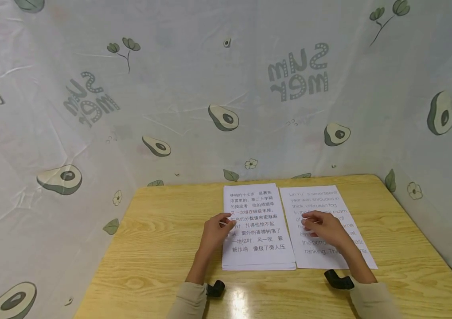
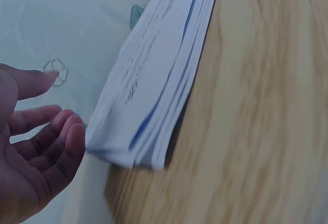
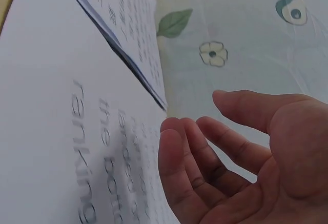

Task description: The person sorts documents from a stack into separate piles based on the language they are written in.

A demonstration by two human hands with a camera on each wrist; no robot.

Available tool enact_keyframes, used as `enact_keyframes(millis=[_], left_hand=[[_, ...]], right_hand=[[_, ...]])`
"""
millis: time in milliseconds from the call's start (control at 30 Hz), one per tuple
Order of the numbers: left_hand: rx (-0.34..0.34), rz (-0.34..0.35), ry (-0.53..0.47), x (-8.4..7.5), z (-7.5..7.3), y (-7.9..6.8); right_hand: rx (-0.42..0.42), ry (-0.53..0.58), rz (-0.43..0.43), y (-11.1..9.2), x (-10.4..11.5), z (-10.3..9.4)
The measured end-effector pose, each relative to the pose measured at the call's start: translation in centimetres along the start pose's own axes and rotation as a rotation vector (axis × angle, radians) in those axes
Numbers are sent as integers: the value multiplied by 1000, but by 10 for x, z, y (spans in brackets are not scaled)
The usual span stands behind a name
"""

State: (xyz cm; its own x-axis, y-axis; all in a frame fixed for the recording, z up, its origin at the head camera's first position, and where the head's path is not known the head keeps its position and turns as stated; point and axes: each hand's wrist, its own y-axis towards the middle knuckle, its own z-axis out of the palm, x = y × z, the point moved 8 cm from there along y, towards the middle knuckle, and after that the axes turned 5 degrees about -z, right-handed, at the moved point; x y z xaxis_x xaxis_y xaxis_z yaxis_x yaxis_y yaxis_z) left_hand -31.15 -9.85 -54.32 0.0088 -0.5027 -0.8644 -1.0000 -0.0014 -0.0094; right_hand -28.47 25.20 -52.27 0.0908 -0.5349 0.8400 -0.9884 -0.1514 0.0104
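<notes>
A stack of white paper sheets (image 1: 259, 259) with printed Chinese text lies on the wooden table. To its right is a white sheet (image 1: 313, 261) printed in English. My left hand (image 1: 215, 231) is at the left side of the stack, its fingers loosely bent and holding nothing. In the left wrist view, the fingertips of that hand (image 2: 38, 152) come close to the stack's edge (image 2: 164, 126); whether they touch cannot be told. Over the English sheet (image 3: 46, 106) hovers my right hand (image 3: 241, 157), thumb apart from the relaxed fingers and nothing between them.
The wooden table (image 1: 162, 248) reaches back to a pale curtain (image 1: 194, 66) printed with avocados, leaves and flowers. Black wrist devices (image 1: 216, 289) sit at both cuffs, above the table's front part.
</notes>
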Motion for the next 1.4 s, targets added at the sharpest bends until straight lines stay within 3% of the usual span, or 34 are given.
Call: enact_keyframes(millis=[267, 533, 833, 1400], left_hand=[[-15, -36, 1, 17, -16, 3], [6, -50, -6, 27, -17, 5], [5, -57, -1, 28, -17, 7], [-3, -32, 96, 24, -12, 5]], right_hand=[[23, 25, -5, 5, 5, 25], [3, 19, 17, 5, 3, 39], [-16, -57, -30, 8, 8, 47], [-43, -186, -50, 12, 10, 53]])
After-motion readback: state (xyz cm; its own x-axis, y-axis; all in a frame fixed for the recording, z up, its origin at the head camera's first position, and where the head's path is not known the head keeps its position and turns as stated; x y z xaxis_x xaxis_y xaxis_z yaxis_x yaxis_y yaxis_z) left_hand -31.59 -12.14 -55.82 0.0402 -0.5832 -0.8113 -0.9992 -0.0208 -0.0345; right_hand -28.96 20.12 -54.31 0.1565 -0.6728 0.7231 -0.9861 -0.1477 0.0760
